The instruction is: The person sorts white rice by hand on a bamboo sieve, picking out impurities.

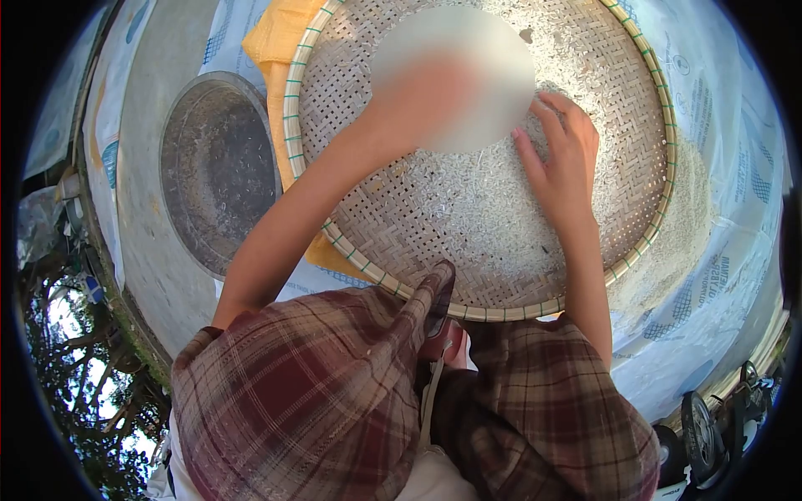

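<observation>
A large round woven bamboo tray [334, 33] with a green-stitched rim lies in front of me, covered with a thin layer of pale grain [476, 209]. My right hand [564, 159] rests flat on the grain at the right of the tray, fingers apart, holding nothing. My left arm reaches across the left half of the tray. My left hand [418, 104] lies toward the far middle under a blurred patch, so its fingers cannot be made out.
A round metal basin [217, 167] sits to the left of the tray on a concrete surface. A yellow sack [267, 42] and white printed sacks [718, 275] lie under the tray. Loose grain [685, 225] is heaped on the sack at right. Wheels [697, 426] stand bottom right.
</observation>
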`<control>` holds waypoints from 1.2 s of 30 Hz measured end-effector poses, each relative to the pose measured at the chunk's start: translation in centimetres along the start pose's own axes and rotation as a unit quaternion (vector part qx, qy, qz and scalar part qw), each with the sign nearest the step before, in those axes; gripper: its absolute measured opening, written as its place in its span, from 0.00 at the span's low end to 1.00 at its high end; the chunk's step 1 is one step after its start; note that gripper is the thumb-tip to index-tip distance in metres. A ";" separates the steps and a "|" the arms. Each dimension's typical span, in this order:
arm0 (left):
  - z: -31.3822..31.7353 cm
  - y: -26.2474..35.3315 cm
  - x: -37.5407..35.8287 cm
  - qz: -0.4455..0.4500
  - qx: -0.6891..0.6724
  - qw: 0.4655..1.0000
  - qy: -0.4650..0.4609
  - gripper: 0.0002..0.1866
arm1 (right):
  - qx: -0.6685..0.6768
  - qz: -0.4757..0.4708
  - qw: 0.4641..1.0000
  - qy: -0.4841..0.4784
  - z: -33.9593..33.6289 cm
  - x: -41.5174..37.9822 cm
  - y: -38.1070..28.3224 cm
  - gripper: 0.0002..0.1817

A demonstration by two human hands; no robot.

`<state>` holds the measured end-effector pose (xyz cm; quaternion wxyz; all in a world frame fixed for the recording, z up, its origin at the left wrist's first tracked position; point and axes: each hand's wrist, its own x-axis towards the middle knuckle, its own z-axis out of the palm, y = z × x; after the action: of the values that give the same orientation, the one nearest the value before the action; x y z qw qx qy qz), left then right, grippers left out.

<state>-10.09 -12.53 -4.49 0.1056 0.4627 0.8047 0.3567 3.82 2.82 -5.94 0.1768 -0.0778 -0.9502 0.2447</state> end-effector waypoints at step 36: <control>-0.9 1.7 -1.2 -0.098 -0.212 0.966 -0.110 0.06 | 0.046 -0.058 0.997 -0.024 0.1 0.1 -0.2 0.11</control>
<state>-8.73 -13.36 -2.90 0.3233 0.3854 0.7354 0.4541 3.67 2.69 -5.88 0.1711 -0.0081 -0.9449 0.2791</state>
